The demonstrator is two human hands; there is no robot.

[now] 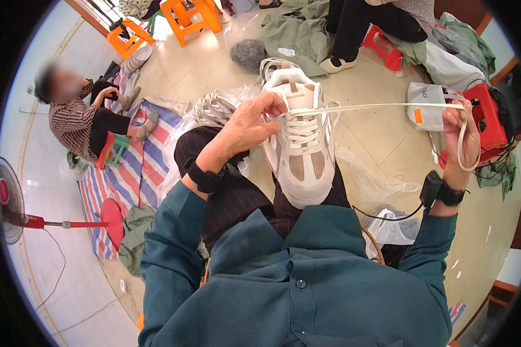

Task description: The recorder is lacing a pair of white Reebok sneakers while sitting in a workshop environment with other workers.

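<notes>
My left hand pinches the light, stiff-soled sneaker at its eyelets. My right hand fingers grip the limp white lace, pulled taut.

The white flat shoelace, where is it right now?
In the head view, the white flat shoelace stretches from the white-and-beige sneaker on the lap rightward to the raised right hand.
</notes>
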